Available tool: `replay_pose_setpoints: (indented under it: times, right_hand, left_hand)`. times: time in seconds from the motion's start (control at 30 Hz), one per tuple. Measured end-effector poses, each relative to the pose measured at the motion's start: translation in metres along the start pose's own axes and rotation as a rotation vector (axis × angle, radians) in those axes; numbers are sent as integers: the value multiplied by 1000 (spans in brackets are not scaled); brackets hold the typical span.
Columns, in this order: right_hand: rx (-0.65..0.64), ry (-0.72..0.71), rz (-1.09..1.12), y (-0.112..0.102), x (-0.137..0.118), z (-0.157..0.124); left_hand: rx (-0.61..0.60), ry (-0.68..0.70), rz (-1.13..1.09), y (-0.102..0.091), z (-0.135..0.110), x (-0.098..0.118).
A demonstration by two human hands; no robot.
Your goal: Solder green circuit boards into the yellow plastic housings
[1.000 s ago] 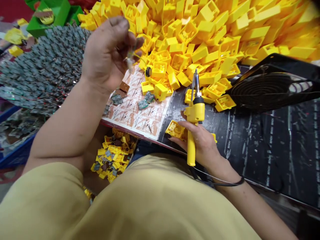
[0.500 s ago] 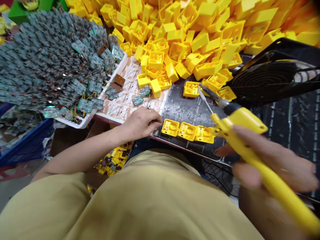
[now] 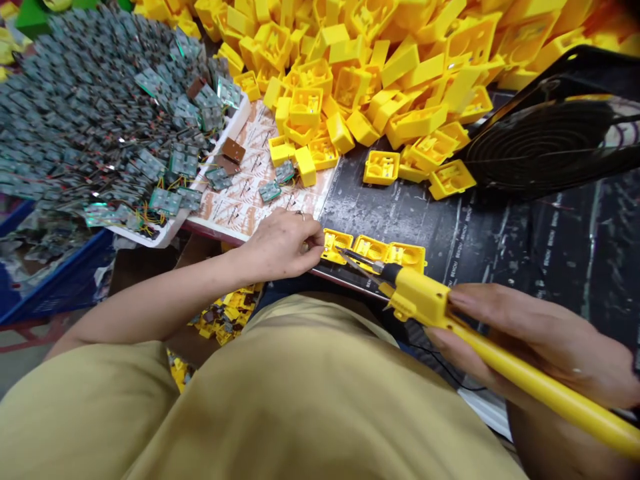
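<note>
My right hand (image 3: 530,340) is wrapped round a yellow soldering iron (image 3: 423,293), its handle running to the lower right. The iron's dark tip, with a thin metal tube beside it, points left over a row of three small open yellow plastic cases. It reaches the left case (image 3: 336,241); whether it touches is unclear. The middle case (image 3: 369,247) is partly behind the iron, and the right case (image 3: 409,253) lies just beyond it. My left hand (image 3: 287,245), a ring on one finger, is closed beside the left case's edge. What its fingertips pinch, if anything, is hidden.
Yellow cases (image 3: 345,87) are heaped at the back. Many green circuit boards (image 3: 100,100) fill a white tray (image 3: 200,180) on the left. A black fan (image 3: 545,140) stands at the right. Two loose boards (image 3: 271,191) lie beyond my left hand. A blue crate (image 3: 65,267) is lower left.
My right hand has brought the soldering iron down and left, from above the bench to the left case. My left hand stays by the row, fingers still closed.
</note>
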State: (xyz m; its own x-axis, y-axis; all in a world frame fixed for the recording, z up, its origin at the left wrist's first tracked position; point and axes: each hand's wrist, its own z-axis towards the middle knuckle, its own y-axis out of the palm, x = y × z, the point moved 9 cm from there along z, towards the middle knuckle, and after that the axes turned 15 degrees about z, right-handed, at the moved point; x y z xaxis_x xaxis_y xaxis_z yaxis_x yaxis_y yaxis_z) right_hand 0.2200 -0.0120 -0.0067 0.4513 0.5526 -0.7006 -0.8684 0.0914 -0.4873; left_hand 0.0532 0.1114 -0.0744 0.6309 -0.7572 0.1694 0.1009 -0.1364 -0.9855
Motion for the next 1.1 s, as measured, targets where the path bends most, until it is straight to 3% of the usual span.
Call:
replay_pose_setpoints:
  times: [0.1,0.43,0.7,0.8,1.0,1.1]
  right_hand:
    - [-96,-127,49,12,-12,7]
    - [-172,-174,-71,22,-7,10]
    - [-285,-296,-91,23,-22,24]
    - [-261,-357,-93,19,-24,23]
    - [-295,-360,-101,25,-25,26]
    - [-281,-323,-98,15,-25,28]
  left_hand:
    - [-45,-31,38,5,2,0]
    - [-99,-50,138,7,5,3]
    - [-92,-15,148,7,8,6]
    - [-92,12,134,7,9,8]
    - [-106,22,133,7,9,8]
    - [-113,31,134,7,10,9]
